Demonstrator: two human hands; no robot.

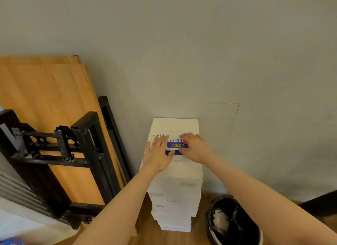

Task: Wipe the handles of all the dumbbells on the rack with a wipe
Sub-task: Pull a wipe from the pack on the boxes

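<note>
Head view. Landmark: a stack of white boxes standing on a wooden floor against a grey wall.

Wipe pack: white, with a blue label and yellow lettering, lying flat on top of the stack.

Left hand: fingers straight and spread, palm down on the left part of the pack, thumb touching the blue label's lower edge. It presses rather than grips.

Right hand: laid over the right part of the pack, fingers bent down onto the label's right end; whether they pinch the label flap cannot be told.

Black bin: on the floor just right of the stack's base, lined with a dark bag, pale crumpled material inside.

Wooden boards: left of the stack, leaning on the wall.

Black metal frame: between the boards and the stack, standing in front of the boards. No dumbbell shape can be made out on it.
</note>
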